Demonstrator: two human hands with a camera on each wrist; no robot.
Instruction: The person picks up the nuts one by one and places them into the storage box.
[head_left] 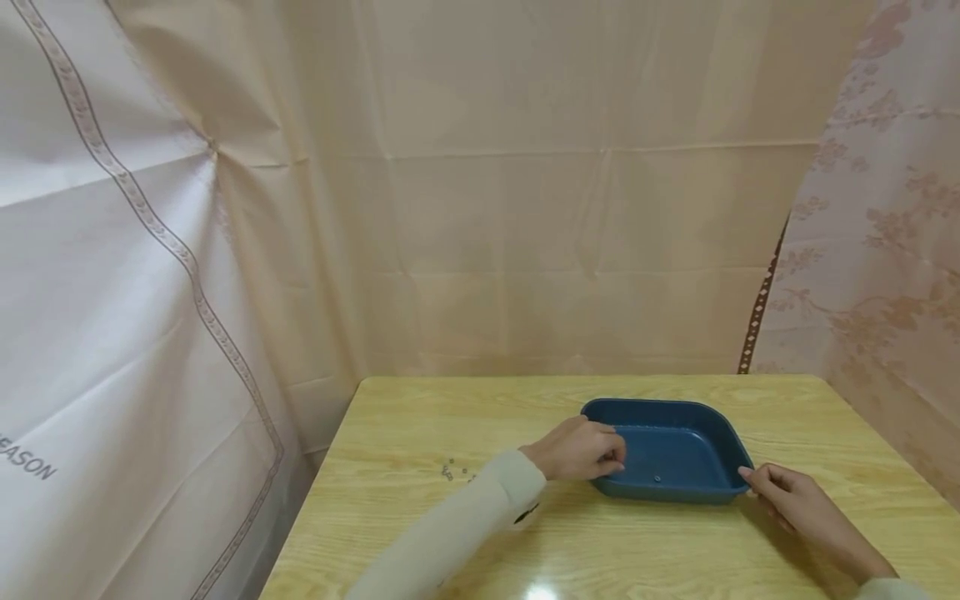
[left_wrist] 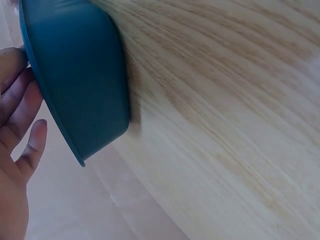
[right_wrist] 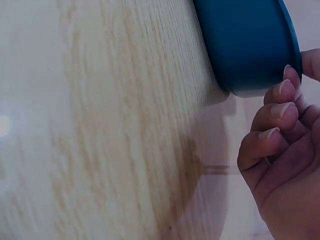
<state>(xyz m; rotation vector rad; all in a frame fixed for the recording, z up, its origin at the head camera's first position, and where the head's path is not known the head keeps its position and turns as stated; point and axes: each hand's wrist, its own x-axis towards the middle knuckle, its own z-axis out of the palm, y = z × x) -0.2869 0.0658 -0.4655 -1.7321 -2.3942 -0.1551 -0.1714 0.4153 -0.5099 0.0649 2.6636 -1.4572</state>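
Observation:
A dark blue plastic basin (head_left: 667, 454) with a flat rim stands on the wooden table, and a small metal nut (head_left: 657, 479) lies on its floor near the front. My right hand (head_left: 795, 500) pinches the basin's right front corner, thumb over the rim and fingers below it. My left hand (head_left: 581, 450) reaches over the left rim with bent fingers. In the left wrist view its fingers (left_wrist: 20, 100) are at the rim, their tips hidden behind the basin wall; I cannot tell whether they hold anything. Several small metal nuts (head_left: 447, 472) lie loose on the table left of the basin.
The light wood-grain table (head_left: 405, 417) has its far edge close to a hanging beige cloth (head_left: 525, 250). More cloth hangs at the left and right sides. The left sleeve (head_left: 465, 517) crosses the table just right of the loose nuts.

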